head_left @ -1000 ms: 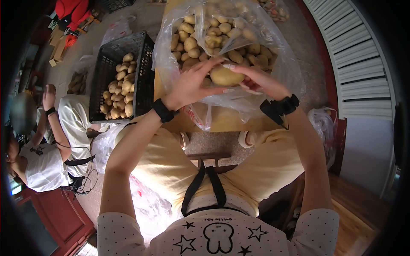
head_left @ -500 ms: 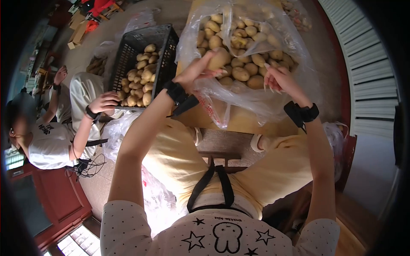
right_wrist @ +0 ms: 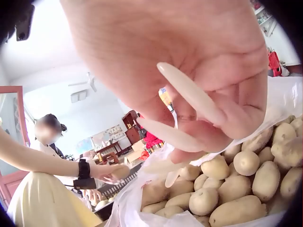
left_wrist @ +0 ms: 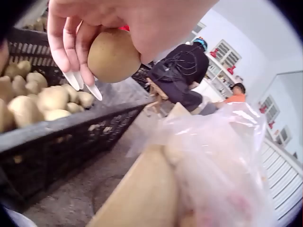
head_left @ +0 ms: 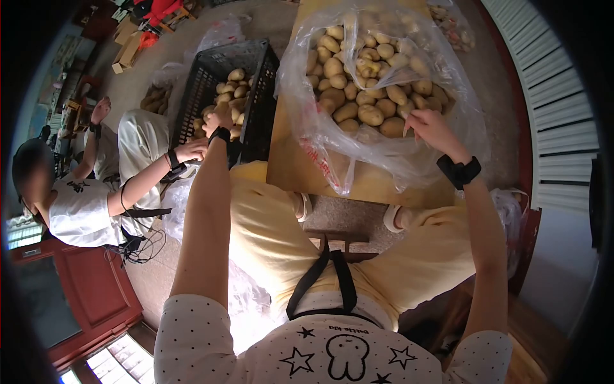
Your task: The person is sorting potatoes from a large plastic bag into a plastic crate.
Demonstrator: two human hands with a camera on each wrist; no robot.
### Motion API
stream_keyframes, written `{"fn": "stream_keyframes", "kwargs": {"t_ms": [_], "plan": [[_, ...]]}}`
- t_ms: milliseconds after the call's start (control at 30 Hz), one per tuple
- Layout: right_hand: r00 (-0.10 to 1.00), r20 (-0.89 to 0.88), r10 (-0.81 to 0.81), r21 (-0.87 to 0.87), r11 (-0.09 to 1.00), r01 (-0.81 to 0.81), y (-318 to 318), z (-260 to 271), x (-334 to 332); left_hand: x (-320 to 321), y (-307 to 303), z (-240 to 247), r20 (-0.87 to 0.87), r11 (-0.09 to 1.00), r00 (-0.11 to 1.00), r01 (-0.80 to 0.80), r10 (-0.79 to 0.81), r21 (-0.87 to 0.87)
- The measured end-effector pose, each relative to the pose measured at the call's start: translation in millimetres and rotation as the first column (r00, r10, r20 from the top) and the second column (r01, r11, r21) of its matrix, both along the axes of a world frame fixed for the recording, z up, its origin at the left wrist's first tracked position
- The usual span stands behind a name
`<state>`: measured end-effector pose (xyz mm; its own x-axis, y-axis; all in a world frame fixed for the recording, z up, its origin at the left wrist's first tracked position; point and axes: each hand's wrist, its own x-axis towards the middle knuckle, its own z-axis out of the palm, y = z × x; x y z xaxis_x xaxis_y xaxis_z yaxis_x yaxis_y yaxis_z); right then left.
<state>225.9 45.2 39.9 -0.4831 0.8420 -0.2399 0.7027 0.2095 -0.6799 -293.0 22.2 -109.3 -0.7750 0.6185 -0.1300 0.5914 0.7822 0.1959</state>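
My left hand is over the black crate. Its fingers hold a large potato, plainly visible in the left wrist view above the crate's rim, with other potatoes lying inside the crate. Over the front right part of the potato heap hangs my right hand. In the right wrist view that hand has loosely curled fingers and nothing visible in them. The heap lies in an open clear plastic bag on the wooden table.
Another person sits at the left, one hand at the crate's near edge. Behind the crate is a bag of potatoes on the floor. A further bag lies beyond the table's far right, and a white slatted panel stands at the right.
My left hand has carried the potato leftward from the bag to the crate. My right hand has parted from that potato and stays over the bag's right side. The head view has shifted.
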Motion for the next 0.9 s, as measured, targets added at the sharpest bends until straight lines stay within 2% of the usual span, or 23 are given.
{"fn": "stream_keyframes", "kwargs": {"t_ms": [67,133,200,233,267,300,333,367,400,433,467,500,567,600,667,767,900], "plan": [[1.0,0.007,0.009,0.007,1.0,-0.009,1,-1,1,1,-3,-8,-0.06,0.988,0.997,-0.063,0.055,-0.144],[1.0,0.023,0.012,0.012,1.0,-0.012,4,-3,3,-2,-3,-16,-0.079,0.949,0.996,0.004,-0.03,-0.316],[0.99,0.137,0.02,0.058,0.998,-0.029,11,-13,6,11,1,-13,-0.091,0.941,0.995,0.011,-0.044,-0.338],[0.989,0.144,0.013,0.059,0.998,-0.022,12,-16,8,26,0,6,-0.188,0.932,0.972,0.066,-0.141,-0.358],[0.988,0.157,0.005,0.191,0.981,-0.036,13,-19,9,36,0,16,-0.283,0.917,0.93,0.116,-0.235,-0.382],[0.986,0.168,-0.003,0.318,0.947,-0.051,12,-21,9,30,13,11,-0.293,0.888,0.889,0.218,-0.352,-0.406],[0.985,0.171,-0.009,0.316,0.948,-0.046,11,-21,8,54,16,34,-0.268,0.922,0.885,0.341,-0.38,-0.183],[0.977,0.212,-0.022,0.318,0.947,-0.047,9,-21,5,80,18,63,-0.24,0.877,0.844,0.471,-0.48,-0.098],[0.967,0.253,-0.035,0.32,0.946,-0.05,8,-21,3,92,24,69,-0.299,0.786,0.75,0.619,-0.59,0.003],[0.966,0.256,-0.039,0.318,0.947,-0.046,7,-25,1,117,23,85,-0.35,0.699,0.694,0.702,-0.629,0.137],[0.957,0.291,0.016,0.344,0.931,-0.12,8,-34,-1,137,22,95,-0.392,0.588,0.63,0.773,-0.671,0.236],[0.942,0.328,0.07,0.368,0.909,-0.196,9,-44,-3,161,18,113,-0.308,0.556,0.627,0.778,-0.716,0.291],[0.929,0.365,0.061,0.404,0.889,-0.217,9,-62,-10,193,11,131,-0.358,0.428,0.532,0.84,-0.767,0.333],[0.889,0.454,0.05,0.45,0.849,-0.278,9,-68,-13,203,7,134,-0.354,0.427,0.533,0.839,-0.768,0.337],[0.782,0.624,0.02,0.478,0.782,-0.401,11,-76,-12,216,2,139,-0.379,0.328,0.446,0.883,-0.811,0.336],[0.723,0.69,-0.037,0.414,0.839,-0.353,16,-82,-11,219,0,136,-0.354,0.347,0.442,0.888,-0.824,0.302],[0.682,0.731,0.008,0.361,0.843,-0.398,19,-80,-10,219,0,139,-0.33,0.358,0.452,0.882,-0.829,0.307]]}}
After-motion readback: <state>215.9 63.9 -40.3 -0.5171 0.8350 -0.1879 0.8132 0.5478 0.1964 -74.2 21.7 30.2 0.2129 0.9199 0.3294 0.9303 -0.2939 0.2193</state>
